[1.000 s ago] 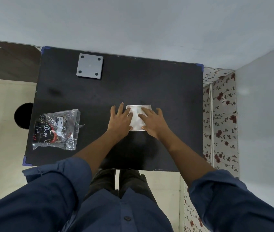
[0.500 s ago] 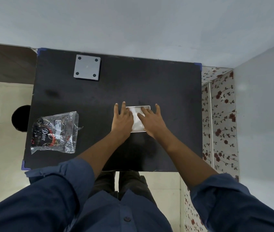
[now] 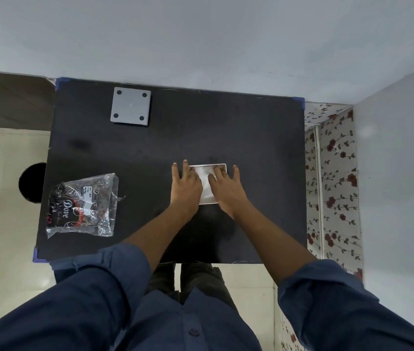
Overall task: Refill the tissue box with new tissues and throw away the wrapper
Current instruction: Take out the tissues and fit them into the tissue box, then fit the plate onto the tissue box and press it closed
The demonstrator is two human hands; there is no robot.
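Observation:
A white open tissue box [image 3: 222,165] sits on the black table [image 3: 200,127], right of centre, with white tissues [image 3: 206,184] showing inside it. My left hand [image 3: 185,188] lies flat over the box's left part, fingers spread. My right hand [image 3: 226,190] lies flat over its right part, fingertips near the far rim. Both palms press down on the tissues and hide most of the box. The clear plastic wrapper [image 3: 83,206], crumpled and printed "Dove", lies by the table's left front edge, apart from both hands.
A grey square plate [image 3: 130,106] with a dark dot in each corner lies at the table's back left. A round black opening [image 3: 32,182] shows on the floor left of the table. A wall runs along the far edge, and flowered wallpaper [image 3: 332,173] stands on the right.
Both hands have slid a little farther over the box and now cover more of the tissues. The wrapper and the grey plate have stayed where they were.

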